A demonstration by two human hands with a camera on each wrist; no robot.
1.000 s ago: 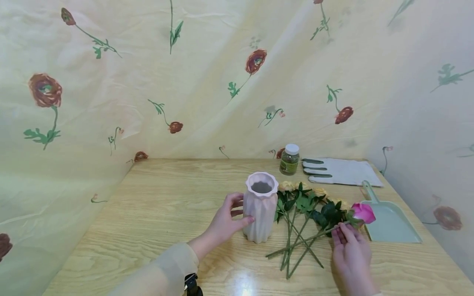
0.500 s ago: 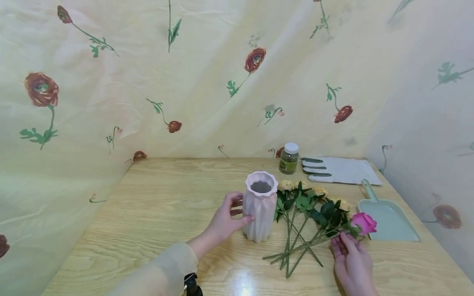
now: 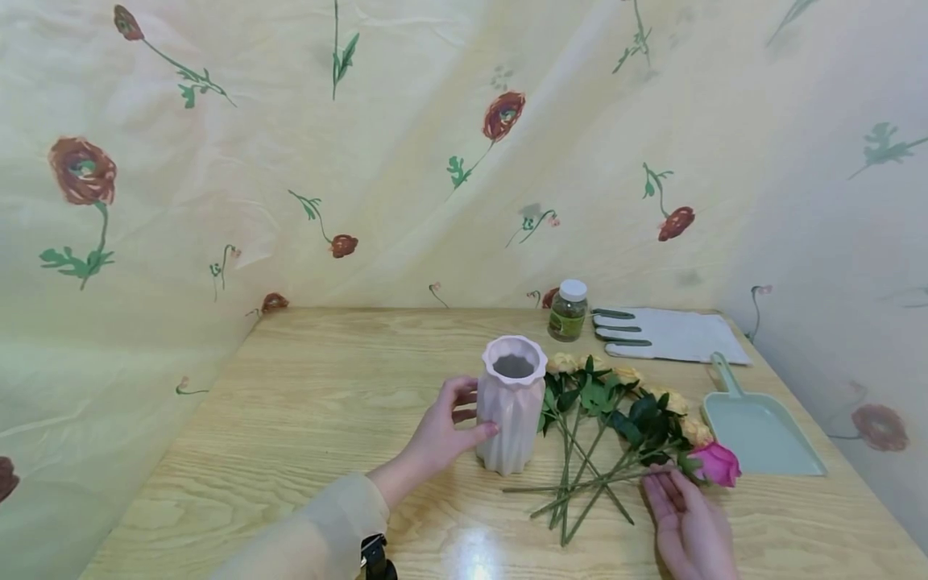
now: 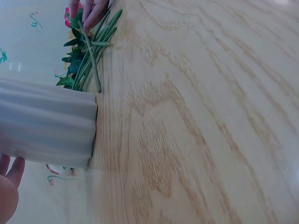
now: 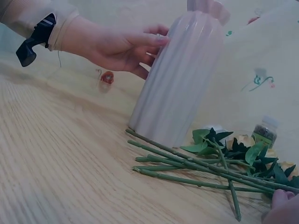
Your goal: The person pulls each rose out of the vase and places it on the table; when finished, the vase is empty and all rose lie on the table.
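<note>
A pale pink fluted vase (image 3: 510, 427) stands upright on the table, its mouth showing nothing inside. My left hand (image 3: 438, 431) grips it from the left, thumb in front and fingers reaching round the side; the right wrist view also shows this hand (image 5: 121, 49) on the vase. To the right, my right hand (image 3: 692, 519) pinches the stem of a pink rose (image 3: 718, 465) just below the bloom. That stem points left across the stems of several yellow roses (image 3: 670, 400) lying in a crossed pile beside the vase. Leaves hide parts of the pile.
Behind the roses stands a white-capped jar (image 3: 568, 312). White gloves with dark green edging (image 3: 670, 334) lie at the back right, and a pale green dustpan (image 3: 761, 431) lies near the right edge. Floral sheeting (image 3: 406, 153) hangs behind the wooden table (image 3: 304, 403).
My right hand has come slightly nearer with the pink rose, whose bloom has dropped lower and whose stem end has swung left. My left hand and the vase stay in place.
</note>
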